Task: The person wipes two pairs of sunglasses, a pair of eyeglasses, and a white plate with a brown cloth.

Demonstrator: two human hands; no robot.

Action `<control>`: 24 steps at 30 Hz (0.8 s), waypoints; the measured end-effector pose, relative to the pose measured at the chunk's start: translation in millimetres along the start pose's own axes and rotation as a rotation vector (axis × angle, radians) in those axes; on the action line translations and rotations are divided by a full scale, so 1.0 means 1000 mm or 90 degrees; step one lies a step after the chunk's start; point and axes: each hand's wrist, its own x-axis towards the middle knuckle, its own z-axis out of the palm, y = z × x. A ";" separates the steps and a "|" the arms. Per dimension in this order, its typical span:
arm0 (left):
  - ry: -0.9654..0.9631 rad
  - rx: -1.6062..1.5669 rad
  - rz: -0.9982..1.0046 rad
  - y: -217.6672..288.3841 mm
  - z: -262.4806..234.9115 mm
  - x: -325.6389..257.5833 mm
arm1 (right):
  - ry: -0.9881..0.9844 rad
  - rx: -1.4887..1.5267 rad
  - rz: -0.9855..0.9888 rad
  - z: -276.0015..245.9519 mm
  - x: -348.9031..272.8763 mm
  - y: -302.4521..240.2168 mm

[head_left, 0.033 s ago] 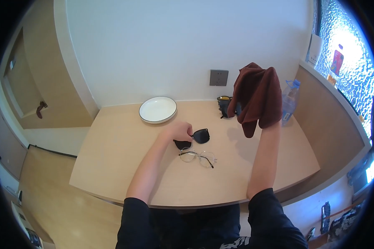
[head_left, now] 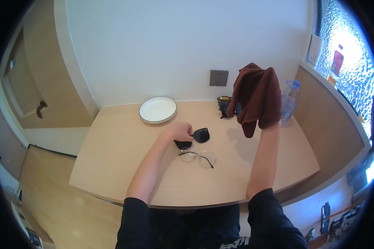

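Observation:
With its fingers closed on the bridge, my left hand holds black sunglasses at the middle of the table. One dark lens shows on each side of the fingers. Just in front of them lie thin-framed clear eyeglasses, with dark temple tips. A brown cloth drapes over my raised right hand and hangs in folds. Below the cloth only the wrist and right forearm show; the fingers are hidden. Behind the cloth's left edge, more dark eyewear lies near the wall, partly covered from sight.
A white dish with a dark rim stands at the back left of the light wooden table. At the back right is a clear bluish plastic bottle, partly behind the cloth. A wooden partition borders the right side. A grey wall socket sits behind.

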 end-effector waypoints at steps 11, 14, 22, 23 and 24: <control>0.303 -0.176 -0.003 0.025 -0.039 -0.020 | 0.010 -0.018 -0.014 0.017 0.000 0.003; 0.375 -0.378 0.094 0.038 -0.066 -0.037 | 0.021 -0.081 -0.045 0.026 -0.002 0.001; 0.426 -0.597 0.327 0.101 -0.072 -0.076 | -0.036 0.111 0.216 0.069 -0.011 -0.013; 0.513 -0.466 0.311 0.104 -0.074 -0.081 | -0.033 0.086 0.235 0.073 -0.011 -0.016; 0.592 -0.334 0.289 0.106 -0.075 -0.085 | -0.030 0.062 0.255 0.076 -0.013 -0.018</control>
